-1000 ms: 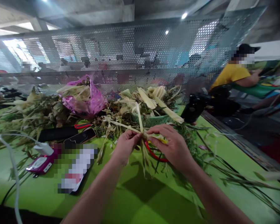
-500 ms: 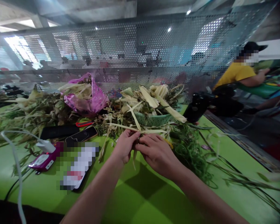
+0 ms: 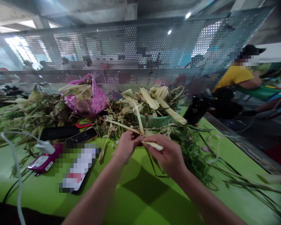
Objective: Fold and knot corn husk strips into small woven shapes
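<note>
Over the green table [image 3: 140, 200], my left hand [image 3: 126, 147] pinches pale dried husk strips [image 3: 121, 125] where they cross. One strip points up and left, another stands toward the basket. My right hand [image 3: 167, 154] is closed on a pale folded strip end [image 3: 154, 145], close beside the left fingertips. Thin darker strands hang below the right hand. Just beyond, a green basket [image 3: 152, 121] carries a heap of dry husks [image 3: 150, 98]. The exact crossing point is partly hidden by my fingers.
A pink plastic bag [image 3: 89, 97] of husks and a dry leaf pile [image 3: 42, 109] stand at left. Phones [image 3: 81, 136], a purple power strip [image 3: 43, 161] and white cable lie nearer. Green fibres [image 3: 196, 156] lie at right. A person in yellow [image 3: 236, 76] sits beyond.
My right hand has turned and shifted slightly right, with a pale strip end now showing in its fingers. The left-pointing strip tilts more steeply. My left hand stays nearly in place.
</note>
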`<state>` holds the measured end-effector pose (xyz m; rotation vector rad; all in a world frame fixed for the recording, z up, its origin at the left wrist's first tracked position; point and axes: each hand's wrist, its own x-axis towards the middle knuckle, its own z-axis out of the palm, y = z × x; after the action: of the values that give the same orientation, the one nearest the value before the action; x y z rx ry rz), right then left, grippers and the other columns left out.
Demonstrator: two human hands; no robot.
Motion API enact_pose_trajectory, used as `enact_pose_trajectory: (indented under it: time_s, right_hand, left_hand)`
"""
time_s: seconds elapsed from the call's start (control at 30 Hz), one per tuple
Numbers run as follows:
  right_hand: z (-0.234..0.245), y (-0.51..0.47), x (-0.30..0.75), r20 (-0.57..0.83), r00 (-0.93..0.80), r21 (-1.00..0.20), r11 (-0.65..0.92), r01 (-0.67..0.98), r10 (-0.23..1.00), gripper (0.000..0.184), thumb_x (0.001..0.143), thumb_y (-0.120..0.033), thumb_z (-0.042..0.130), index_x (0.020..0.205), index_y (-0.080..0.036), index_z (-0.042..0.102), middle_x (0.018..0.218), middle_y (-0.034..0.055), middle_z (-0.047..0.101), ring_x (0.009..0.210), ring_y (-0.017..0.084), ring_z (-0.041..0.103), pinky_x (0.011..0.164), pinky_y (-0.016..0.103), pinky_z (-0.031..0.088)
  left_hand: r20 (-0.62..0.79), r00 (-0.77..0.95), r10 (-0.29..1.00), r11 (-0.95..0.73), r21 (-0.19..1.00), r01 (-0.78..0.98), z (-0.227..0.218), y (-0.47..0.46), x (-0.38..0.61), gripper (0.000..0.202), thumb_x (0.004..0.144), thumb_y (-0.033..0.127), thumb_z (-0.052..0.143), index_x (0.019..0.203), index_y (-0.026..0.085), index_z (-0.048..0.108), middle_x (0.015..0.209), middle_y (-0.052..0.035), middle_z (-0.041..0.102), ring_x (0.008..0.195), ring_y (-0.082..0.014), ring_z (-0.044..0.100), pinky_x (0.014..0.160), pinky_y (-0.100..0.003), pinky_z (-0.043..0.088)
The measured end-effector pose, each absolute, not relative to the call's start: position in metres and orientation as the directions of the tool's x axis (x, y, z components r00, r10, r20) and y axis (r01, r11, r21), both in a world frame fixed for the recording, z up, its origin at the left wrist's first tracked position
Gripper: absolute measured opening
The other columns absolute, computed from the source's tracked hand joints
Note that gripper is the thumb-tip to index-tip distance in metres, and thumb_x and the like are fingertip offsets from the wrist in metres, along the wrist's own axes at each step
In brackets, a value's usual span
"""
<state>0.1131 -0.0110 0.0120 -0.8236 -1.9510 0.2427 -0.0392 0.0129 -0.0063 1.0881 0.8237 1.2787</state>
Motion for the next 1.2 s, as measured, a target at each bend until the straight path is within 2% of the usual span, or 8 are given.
enact_pose_trajectory:
  time_s: [0.1, 0.27, 0.5, 0.63, 0.83, 0.97, 1.1, 1.2]
  right_hand:
    - [0.014, -0.005, 0.116, 0.636, -0.125, -0.688, 0.633, 0.355, 0.762, 0.005, 0.083, -0.025, 0.064, 0.086, -0.022, 0.067, 0.086, 0.0039, 0.067, 0.078, 0.018, 0.062, 0.07, 0.031, 0.046]
    - [0.015, 0.003, 0.12, 0.405, 0.029, -0.886, 0.385, 0.258, 0.914, 0.02, 0.075, -0.037, 0.07, 0.079, -0.019, 0.065, 0.073, 0.0022, 0.063, 0.064, 0.016, 0.056, 0.06, 0.028, 0.044]
    - [0.013, 0.005, 0.121, 0.334, 0.015, -0.918, 0.322, 0.232, 0.942, 0.023, 0.074, -0.04, 0.07, 0.073, -0.018, 0.062, 0.07, 0.001, 0.062, 0.067, 0.016, 0.056, 0.064, 0.029, 0.045]
    - [0.012, 0.009, 0.122, 0.252, -0.127, -0.937, 0.275, 0.216, 0.959, 0.025, 0.077, -0.039, 0.067, 0.09, -0.019, 0.061, 0.081, 0.0038, 0.067, 0.078, 0.019, 0.062, 0.073, 0.033, 0.048]
    - [0.017, 0.004, 0.125, 0.206, -0.207, -0.918, 0.262, 0.298, 0.957, 0.038, 0.079, -0.033, 0.065, 0.11, -0.021, 0.048, 0.072, -0.0008, 0.065, 0.067, 0.017, 0.061, 0.062, 0.029, 0.045]
    - [0.025, -0.004, 0.124, 0.283, -0.219, -0.883, 0.343, 0.321, 0.934, 0.018, 0.078, -0.03, 0.067, 0.089, -0.02, 0.057, 0.07, -0.0015, 0.062, 0.066, 0.015, 0.057, 0.062, 0.027, 0.044]
    - [0.032, -0.007, 0.125, 0.157, -0.274, -0.973, 0.196, 0.119, 0.949, 0.019, 0.077, -0.036, 0.068, 0.082, -0.019, 0.065, 0.074, 0.002, 0.065, 0.064, 0.015, 0.058, 0.06, 0.027, 0.046]
    - [0.035, -0.006, 0.129, 0.137, -0.284, -0.989, 0.114, -0.097, 0.949, 0.032, 0.082, -0.047, 0.059, 0.092, -0.018, 0.069, 0.088, 0.0083, 0.07, 0.072, 0.019, 0.064, 0.07, 0.034, 0.051]
  left_hand:
    - [0.111, 0.229, 0.967, -0.048, 0.963, -0.267, -0.004, 0.012, -0.038, 0.031, 0.064, 0.035, 0.078, 0.083, 0.012, 0.067, 0.075, -0.0054, 0.068, 0.066, -0.0144, 0.059, 0.067, -0.028, 0.048]
    - [0.098, 0.254, 0.962, -0.017, 0.953, -0.304, 0.001, 0.006, -0.034, 0.031, 0.067, 0.038, 0.075, 0.084, 0.013, 0.067, 0.079, -0.0052, 0.068, 0.072, -0.0145, 0.059, 0.07, -0.028, 0.048]
    - [0.103, 0.163, 0.981, -0.064, 0.972, -0.225, 0.0, 0.003, -0.031, 0.029, 0.067, 0.032, 0.075, 0.087, 0.013, 0.066, 0.077, -0.0036, 0.065, 0.077, -0.0154, 0.059, 0.075, -0.028, 0.045]
    - [0.062, 0.074, 0.995, -0.04, 0.962, -0.269, -0.001, 0.006, -0.034, 0.023, 0.07, 0.03, 0.071, 0.084, 0.014, 0.064, 0.077, -0.0027, 0.064, 0.071, -0.0128, 0.057, 0.071, -0.026, 0.044]
    - [0.075, -0.07, 0.995, -0.083, 0.988, -0.129, -0.008, 0.013, -0.042, 0.015, 0.074, 0.027, 0.065, 0.079, 0.014, 0.062, 0.072, -0.0014, 0.061, 0.066, -0.0123, 0.053, 0.064, -0.024, 0.041]
    - [0.188, -0.054, 0.981, -0.185, 0.981, 0.056, -0.009, 0.014, -0.042, 0.014, 0.076, 0.024, 0.06, 0.086, 0.014, 0.064, 0.077, -0.0026, 0.063, 0.07, -0.0142, 0.054, 0.066, -0.025, 0.04]
    - [0.254, -0.001, 0.967, -0.249, 0.949, 0.194, -0.005, 0.009, -0.039, 0.011, 0.076, 0.018, 0.056, 0.083, 0.016, 0.065, 0.075, -0.0014, 0.061, 0.07, -0.0142, 0.05, 0.065, -0.024, 0.037]
    - [0.255, 0.095, 0.962, -0.264, 0.96, 0.097, -0.003, 0.004, -0.036, 0.013, 0.076, 0.016, 0.054, 0.083, 0.016, 0.065, 0.075, -0.0011, 0.06, 0.072, -0.0143, 0.051, 0.066, -0.023, 0.037]
